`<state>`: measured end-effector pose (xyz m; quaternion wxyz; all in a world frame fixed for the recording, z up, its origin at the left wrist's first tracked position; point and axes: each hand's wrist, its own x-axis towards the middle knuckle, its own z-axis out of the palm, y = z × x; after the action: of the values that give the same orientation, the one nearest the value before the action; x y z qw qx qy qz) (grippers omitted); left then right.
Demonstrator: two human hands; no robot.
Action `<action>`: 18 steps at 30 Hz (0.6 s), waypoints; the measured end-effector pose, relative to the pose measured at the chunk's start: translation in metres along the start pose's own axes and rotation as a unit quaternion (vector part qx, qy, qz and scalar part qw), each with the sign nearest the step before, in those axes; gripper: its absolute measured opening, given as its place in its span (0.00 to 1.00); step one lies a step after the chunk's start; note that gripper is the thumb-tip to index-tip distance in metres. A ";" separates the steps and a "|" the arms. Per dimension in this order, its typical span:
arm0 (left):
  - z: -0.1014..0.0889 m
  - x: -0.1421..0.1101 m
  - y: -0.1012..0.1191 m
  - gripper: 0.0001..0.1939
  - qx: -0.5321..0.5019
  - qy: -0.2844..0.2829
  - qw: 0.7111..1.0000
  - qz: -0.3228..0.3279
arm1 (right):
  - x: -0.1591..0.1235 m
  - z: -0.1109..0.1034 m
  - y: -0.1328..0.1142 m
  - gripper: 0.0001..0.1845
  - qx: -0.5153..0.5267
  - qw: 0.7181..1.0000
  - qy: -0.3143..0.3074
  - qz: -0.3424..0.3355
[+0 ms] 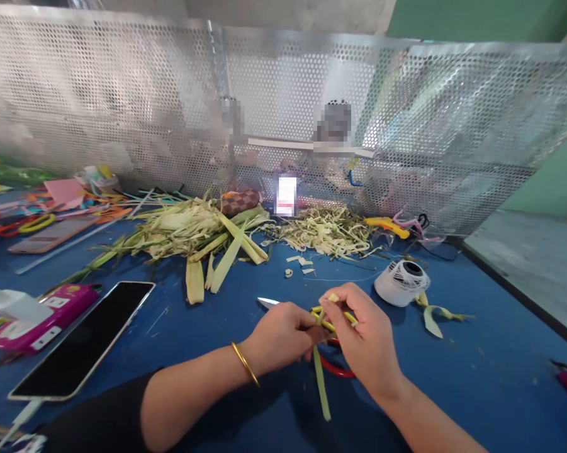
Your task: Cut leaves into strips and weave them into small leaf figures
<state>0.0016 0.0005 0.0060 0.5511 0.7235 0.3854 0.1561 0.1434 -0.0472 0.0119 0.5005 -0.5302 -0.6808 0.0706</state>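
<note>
My left hand (pixel 283 336), with a gold bangle (pixel 245 363) on its wrist, is closed on a narrow pale green husk strip (pixel 321 387), whose loose end hangs below the fingers. My right hand (pixel 361 333) pinches the upper part of the same strip, where a small pale yellow bit (pixel 333 298) shows at the fingertips. Under both hands lies a pair of scissors with red and yellow handles (pixel 338 370); the blade tip (pixel 267 302) points out to the left. To the right of my right hand sits a spool of white thread (pixel 401 283).
A heap of dried husks (pixel 184 229) and shredded strips (pixel 328 231) lie along a perforated metal screen (pixel 283 82). A phone (pixel 82 343) and a pink power strip (pixel 42 318) occupy the left. Husk scraps (pixel 434 321) lie right. People are blurred behind the screen.
</note>
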 end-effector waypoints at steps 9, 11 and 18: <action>-0.006 0.004 0.006 0.12 -0.309 0.113 0.942 -0.062 | -0.009 -0.001 -0.003 0.08 -0.202 0.960 0.000 -0.196; -0.007 0.003 0.008 0.10 -0.372 0.090 0.922 -0.060 | -0.009 0.002 -0.003 0.08 -0.222 0.951 0.008 -0.214; -0.012 -0.002 0.014 0.08 -0.403 0.053 0.913 -0.047 | -0.007 0.001 0.002 0.05 -0.272 0.938 0.045 -0.211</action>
<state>-0.0023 0.0062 0.0233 0.7814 0.4118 0.3518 0.3100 0.1433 -0.0513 0.0059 0.3708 -0.4931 -0.7468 -0.2481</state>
